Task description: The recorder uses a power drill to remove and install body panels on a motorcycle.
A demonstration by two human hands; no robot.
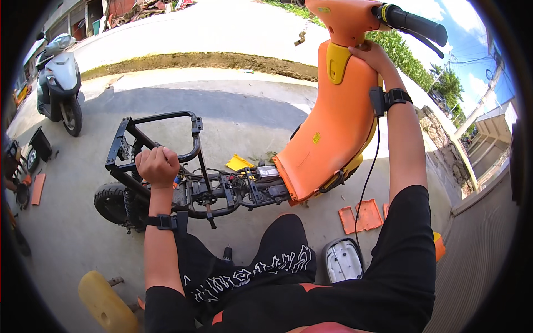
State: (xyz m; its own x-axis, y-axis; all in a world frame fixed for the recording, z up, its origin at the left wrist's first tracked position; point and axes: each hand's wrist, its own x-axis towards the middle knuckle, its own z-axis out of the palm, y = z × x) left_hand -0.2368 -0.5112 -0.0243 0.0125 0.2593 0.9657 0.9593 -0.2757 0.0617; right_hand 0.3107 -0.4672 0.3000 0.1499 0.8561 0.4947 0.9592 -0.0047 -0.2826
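Left hand [158, 166] grips black tubular metal frame [197, 125], right hand [372, 56] curved orange plastic shell [332, 125] — left end bare, right still clad.

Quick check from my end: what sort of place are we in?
Probably an informal outdoor work yard: a partly stripped scooter stands on sunlit concrete ground, loose orange panels lie nearby, and a white scooter is parked farther off.

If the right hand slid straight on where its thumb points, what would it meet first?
Probably the yellow panel, just left of the right hand; whether they touch now is unclear.
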